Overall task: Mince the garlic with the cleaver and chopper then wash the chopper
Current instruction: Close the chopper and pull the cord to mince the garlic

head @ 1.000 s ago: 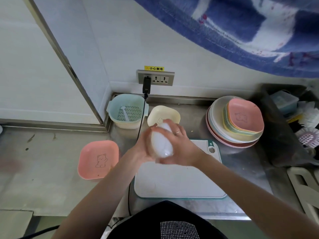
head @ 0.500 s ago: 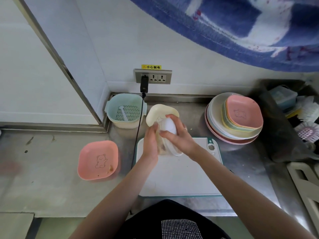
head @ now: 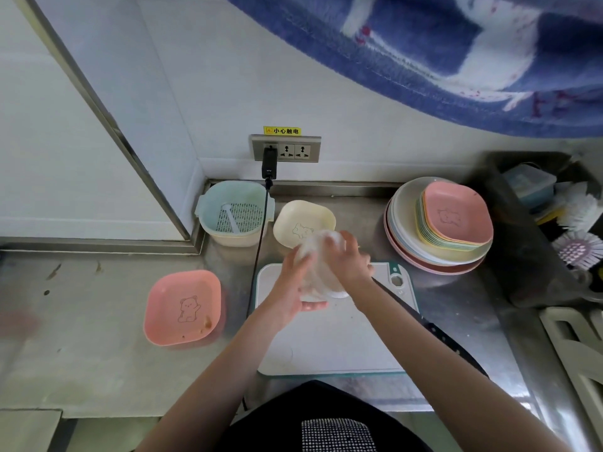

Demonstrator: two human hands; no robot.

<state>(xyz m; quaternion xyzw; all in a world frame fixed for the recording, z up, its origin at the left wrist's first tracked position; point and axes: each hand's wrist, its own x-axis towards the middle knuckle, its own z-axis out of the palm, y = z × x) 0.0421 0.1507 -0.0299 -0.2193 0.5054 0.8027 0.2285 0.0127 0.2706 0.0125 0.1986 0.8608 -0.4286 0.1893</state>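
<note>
Both hands on blurred white chopper (head: 321,265) above cutting board (head: 329,340): left hand (head: 292,295) cups underside, right hand (head: 350,261) grips top; keep base steady, tip toward cream dish (head: 303,223), avoid cleaver (head: 434,331) beside right forearm

Steel counter (head: 98,353) with cutting board (head: 326,347), pink dish (head: 182,308), yellow dish (head: 301,220), strainer basket (head: 235,212), plate stack (head: 437,230)

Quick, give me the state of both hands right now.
Left hand: holding the white chopper from its left side and underneath, above the cutting board.
Right hand: grip closed over the chopper's top.
</note>
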